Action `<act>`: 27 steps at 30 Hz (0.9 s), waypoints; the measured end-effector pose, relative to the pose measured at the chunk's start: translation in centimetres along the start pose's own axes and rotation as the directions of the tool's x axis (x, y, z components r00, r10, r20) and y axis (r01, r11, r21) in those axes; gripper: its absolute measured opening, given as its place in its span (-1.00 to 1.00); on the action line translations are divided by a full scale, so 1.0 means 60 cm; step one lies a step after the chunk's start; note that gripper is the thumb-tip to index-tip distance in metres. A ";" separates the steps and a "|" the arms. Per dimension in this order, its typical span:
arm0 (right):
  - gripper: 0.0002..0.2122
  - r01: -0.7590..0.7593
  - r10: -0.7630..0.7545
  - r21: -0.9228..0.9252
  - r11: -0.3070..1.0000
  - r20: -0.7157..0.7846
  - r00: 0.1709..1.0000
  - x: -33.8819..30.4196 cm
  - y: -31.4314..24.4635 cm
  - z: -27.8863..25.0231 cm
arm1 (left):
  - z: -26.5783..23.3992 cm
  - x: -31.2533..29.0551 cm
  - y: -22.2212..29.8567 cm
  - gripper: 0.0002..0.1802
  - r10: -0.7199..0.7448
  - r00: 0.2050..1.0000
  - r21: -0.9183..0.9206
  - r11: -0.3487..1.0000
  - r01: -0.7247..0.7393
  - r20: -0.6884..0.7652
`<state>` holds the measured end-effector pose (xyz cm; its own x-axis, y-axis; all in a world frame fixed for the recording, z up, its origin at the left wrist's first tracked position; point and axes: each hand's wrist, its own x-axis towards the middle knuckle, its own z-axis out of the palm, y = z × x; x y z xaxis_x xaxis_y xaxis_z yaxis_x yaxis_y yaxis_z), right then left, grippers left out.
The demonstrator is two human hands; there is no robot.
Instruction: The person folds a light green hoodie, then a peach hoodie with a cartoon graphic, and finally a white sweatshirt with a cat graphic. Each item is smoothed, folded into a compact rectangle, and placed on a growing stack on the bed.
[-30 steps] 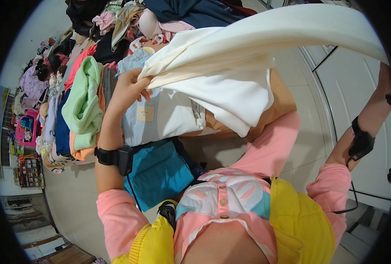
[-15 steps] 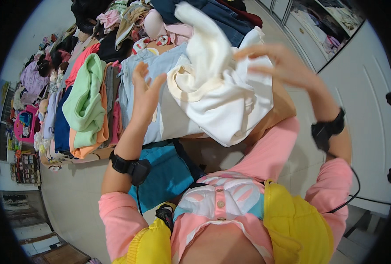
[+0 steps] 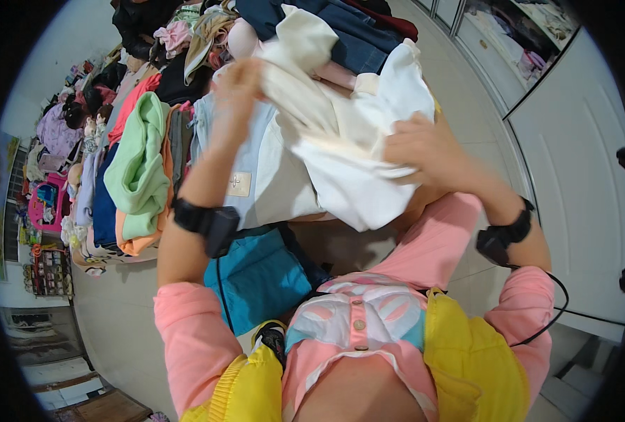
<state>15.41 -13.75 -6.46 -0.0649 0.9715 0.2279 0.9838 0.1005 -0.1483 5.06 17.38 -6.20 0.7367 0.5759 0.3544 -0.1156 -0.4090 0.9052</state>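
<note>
A white long-sleeved top (image 3: 347,162) with cream ribbed edging is pulled taut between my hands. At its upper left my left hand (image 3: 240,84), blurred by motion, is closed on the fabric. On the opposite side my right hand (image 3: 428,148) grips a bunched fold, with its fingers curled into the cloth. One sleeve sticks up at the far side, and the lower part drapes toward my lap. Under the left forearm, folded light-blue and off-white clothing (image 3: 284,186) lies on the pile, partly covered by the top.
Folded clothes stand in a row to the left, among them a light green garment (image 3: 140,162). Dark jeans (image 3: 358,42) lie at the far side. A teal cloth bag (image 3: 259,281) rests by my lap. White cabinet doors (image 3: 572,162) rise on the right.
My left hand has moved up and away onto the top's edge and closed. The right hand has come down and in, gripping the fabric. The top is now stretched sideways between them.
</note>
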 end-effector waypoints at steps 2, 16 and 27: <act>-0.77 -0.055 0.052 -0.074 0.996 -0.044 0.998 -0.045 0.009 -0.054 | -0.082 0.017 0.023 -0.72 0.043 0.978 -0.062 0.996 -0.057 -0.202; -0.81 -0.195 0.123 -0.140 0.971 -0.406 0.905 -0.093 -0.003 -0.083 | 0.014 -0.063 0.088 -0.78 0.460 0.848 0.135 0.853 -0.504 0.263; -0.76 0.161 -0.238 -0.183 0.970 -0.561 0.793 0.004 -0.074 -0.068 | 0.199 -0.146 0.123 -0.78 0.209 0.089 -0.164 0.920 -0.356 0.974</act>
<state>11.71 -14.84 -1.83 -0.1918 0.6265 0.7554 0.9742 0.2149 0.0691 5.71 0.87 -5.43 0.6902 -0.7236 -0.0085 -0.4785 -0.4651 0.7448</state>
